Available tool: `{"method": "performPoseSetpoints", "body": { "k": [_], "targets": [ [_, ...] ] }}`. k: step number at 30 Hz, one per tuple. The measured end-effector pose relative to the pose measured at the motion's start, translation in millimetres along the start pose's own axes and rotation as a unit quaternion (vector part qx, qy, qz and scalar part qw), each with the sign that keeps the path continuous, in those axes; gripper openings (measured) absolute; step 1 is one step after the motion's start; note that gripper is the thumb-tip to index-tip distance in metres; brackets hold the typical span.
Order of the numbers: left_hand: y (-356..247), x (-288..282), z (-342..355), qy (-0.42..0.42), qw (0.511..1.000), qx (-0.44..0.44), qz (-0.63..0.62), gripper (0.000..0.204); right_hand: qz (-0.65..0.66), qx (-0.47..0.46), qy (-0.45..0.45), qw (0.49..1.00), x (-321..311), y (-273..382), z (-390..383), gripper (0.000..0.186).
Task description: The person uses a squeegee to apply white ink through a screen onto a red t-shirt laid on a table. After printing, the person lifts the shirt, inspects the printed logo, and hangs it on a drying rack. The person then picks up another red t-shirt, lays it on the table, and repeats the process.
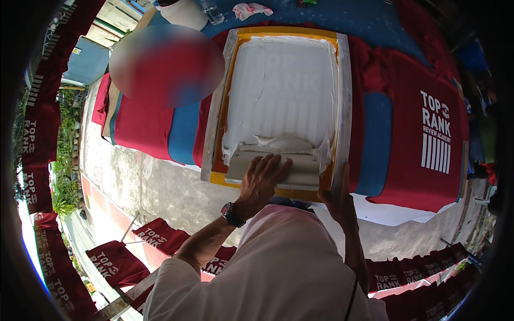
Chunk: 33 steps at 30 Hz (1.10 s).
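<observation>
A printing screen (344,107) with a metal frame and yellow edging lies over a red shirt on a blue board. White ink (281,85) coats its mesh, with a thicker ridge along the squeegee. My left hand (263,176), with a watch on the wrist, is closed on the wide metal squeegee (241,167) at the near end of the mesh. My right hand (335,193) grips the frame's near right corner, its fingers partly hidden. To the right, a red shirt (401,134) with a white print lies flat on a board.
Another red shirt (142,134) lies at left, partly under a blurred patch. A white container (179,16), clear bottle (213,13) and stained cloth (251,12) sit beyond the screen. Printed red shirts (115,262) hang on lines around the concrete floor (139,176).
</observation>
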State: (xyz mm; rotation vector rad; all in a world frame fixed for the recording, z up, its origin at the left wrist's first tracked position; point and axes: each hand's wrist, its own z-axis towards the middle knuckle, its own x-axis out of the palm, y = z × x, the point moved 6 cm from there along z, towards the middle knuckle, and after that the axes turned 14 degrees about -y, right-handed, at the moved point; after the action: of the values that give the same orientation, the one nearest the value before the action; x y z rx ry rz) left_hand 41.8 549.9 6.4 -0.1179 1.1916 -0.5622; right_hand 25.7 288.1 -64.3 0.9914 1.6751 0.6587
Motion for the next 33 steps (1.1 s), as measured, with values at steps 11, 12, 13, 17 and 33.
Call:
{"method": "performPoseSetpoints", "body": {
  "k": [11, 12, 13, 17, 33],
  "targets": [
    [114.2, 68.4, 180.7, -0.052, 0.997, 0.045, 0.017, 0.060, -0.052, 0.030, 0.002, 0.998, -5.3, 10.5, 4.1, 0.117],
    [123.7, 72.1, 202.9, -0.085, 0.995, 0.058, 0.003, 0.049, -0.058, 0.028, -0.001, 0.998, -5.7, 11.7, 5.0, 0.117],
    [134.0, 78.0, 224.3, -0.093, 0.994, 0.064, 0.009, 0.048, -0.065, 0.028, -0.003, 0.998, -5.4, 12.3, 5.5, 0.117],
    [158.4, 87.0, 284.7, -0.042, 0.995, 0.089, 0.008, 0.048, -0.067, -0.017, -0.026, 0.997, -5.4, 16.4, 7.1, 0.122],
    [198.4, 99.9, 356.5, 0.126, 0.987, 0.091, 0.041, 0.068, -0.018, 0.014, -0.019, 1.000, -4.9, 5.2, 3.7, 0.124]
  ]
}}
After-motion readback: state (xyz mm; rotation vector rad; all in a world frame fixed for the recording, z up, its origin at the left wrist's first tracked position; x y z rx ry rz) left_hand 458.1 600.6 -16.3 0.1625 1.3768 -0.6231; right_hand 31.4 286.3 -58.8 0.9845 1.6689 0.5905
